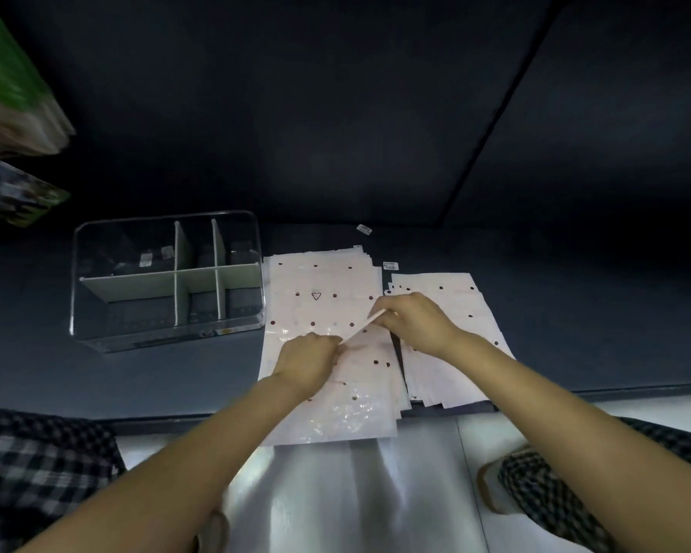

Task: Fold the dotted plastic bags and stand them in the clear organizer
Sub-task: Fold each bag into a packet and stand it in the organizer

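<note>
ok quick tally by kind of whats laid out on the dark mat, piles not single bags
Stacks of dotted bags: 2, left stack and right stack
Clear organizer: 1
Small white labels: 2, far label and near label
Total: 5

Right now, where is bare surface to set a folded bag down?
Bare dark mat in front of the organizer, left of the bag stacks, and behind the stacks. Crowded under both hands, left and right.
</note>
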`<state>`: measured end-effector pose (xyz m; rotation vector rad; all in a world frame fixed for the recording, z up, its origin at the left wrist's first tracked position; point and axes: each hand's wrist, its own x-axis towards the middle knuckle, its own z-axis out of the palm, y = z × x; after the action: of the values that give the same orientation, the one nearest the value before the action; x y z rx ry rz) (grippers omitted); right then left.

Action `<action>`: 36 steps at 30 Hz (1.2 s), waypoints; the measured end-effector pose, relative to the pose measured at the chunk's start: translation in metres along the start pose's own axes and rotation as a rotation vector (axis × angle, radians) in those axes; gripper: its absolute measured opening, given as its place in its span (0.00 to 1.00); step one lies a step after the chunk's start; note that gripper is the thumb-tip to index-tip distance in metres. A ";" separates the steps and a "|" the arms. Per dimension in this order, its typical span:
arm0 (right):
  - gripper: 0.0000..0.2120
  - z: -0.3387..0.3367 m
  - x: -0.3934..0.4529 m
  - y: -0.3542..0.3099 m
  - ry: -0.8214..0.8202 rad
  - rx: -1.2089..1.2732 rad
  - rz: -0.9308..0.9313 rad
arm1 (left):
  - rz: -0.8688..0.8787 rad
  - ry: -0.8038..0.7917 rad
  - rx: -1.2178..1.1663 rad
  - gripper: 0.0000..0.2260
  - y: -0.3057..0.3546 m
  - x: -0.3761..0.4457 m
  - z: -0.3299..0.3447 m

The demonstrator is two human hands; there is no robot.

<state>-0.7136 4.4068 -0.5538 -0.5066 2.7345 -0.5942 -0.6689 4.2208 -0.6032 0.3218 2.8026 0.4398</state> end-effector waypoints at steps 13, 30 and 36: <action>0.11 -0.043 -0.040 -0.096 -0.046 1.007 0.156 | -0.350 -0.178 -1.568 0.12 0.003 -0.062 -0.128; 0.08 -0.045 -0.058 -0.093 0.076 1.171 0.040 | -0.177 0.051 -1.502 0.05 -0.016 -0.079 -0.138; 0.14 -0.048 -0.056 -0.099 0.213 1.089 -0.019 | -0.100 0.047 -1.495 0.14 -0.018 -0.079 -0.142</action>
<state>-0.6534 4.3610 -0.4565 -0.1769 2.0901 -2.0069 -0.6428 4.1462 -0.4600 -0.1786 1.7527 2.1860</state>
